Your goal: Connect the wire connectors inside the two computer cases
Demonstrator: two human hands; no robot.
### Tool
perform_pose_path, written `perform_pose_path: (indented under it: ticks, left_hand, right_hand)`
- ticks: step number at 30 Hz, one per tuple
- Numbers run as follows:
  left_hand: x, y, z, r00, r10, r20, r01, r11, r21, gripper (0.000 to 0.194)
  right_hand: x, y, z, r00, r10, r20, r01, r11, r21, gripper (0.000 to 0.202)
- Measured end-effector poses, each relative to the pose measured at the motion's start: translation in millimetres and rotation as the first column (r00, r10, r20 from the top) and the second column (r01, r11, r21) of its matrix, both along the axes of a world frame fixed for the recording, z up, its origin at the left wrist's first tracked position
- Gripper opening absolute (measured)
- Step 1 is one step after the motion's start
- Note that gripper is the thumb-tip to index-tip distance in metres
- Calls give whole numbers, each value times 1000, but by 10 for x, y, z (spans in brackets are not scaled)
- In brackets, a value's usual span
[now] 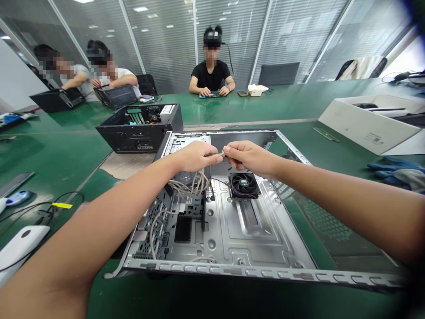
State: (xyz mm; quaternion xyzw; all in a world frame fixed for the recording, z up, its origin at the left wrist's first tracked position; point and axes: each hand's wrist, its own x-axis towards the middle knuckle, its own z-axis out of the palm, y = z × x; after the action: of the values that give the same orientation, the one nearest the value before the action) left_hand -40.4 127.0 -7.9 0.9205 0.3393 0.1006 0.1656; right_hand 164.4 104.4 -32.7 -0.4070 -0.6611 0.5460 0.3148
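An open metal computer case (232, 239) lies on its side in front of me. My left hand (195, 156) is closed on a bundle of pale cables (199, 182) that hangs down into the left part of the case. My right hand (247, 156) pinches the end of the same cables, its fingertips nearly touching my left thumb. Below my right hand, a black fan (245, 185) with a thin dark wire rests on the metal floor of the case. The exact cable ends between my fingers are too small to make out.
Behind the case on the left stands another open black case (133, 135). A white box (372, 124) and blue-grey gloves (398, 170) lie at the right. Cables and a white device (21, 248) are at the left. Three people sit across the green table (282, 104).
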Motion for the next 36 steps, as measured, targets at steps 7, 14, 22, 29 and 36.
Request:
perform_pose_path:
  ticks: [7,14,22,29,36]
  left_hand:
    - [13,-2,8,998,-31,56,28,998,49,36]
    - [15,-18,21,1000,12,24,-14,998,60,40]
    - [-2,7,50,999,5,33,-4,999,-47,41]
    - [-14,24,46,1000,-4,0,4,996,-89,35]
    - [-18,23,37,998,-36,57,37,999,-5,34]
  right_hand:
    - [30,24,-34,999,40,-28,-41,998,-49,40]
    - [31,13,14,1000,-19,18,17,996,86,39]
    - [12,-57,46,979,-170,116,116,922,369,17]
    - [0,-61,78,969,-187,162,124,934,336,14]
    - [-3,-49,9,994,-102,-24,104,991,87,37]
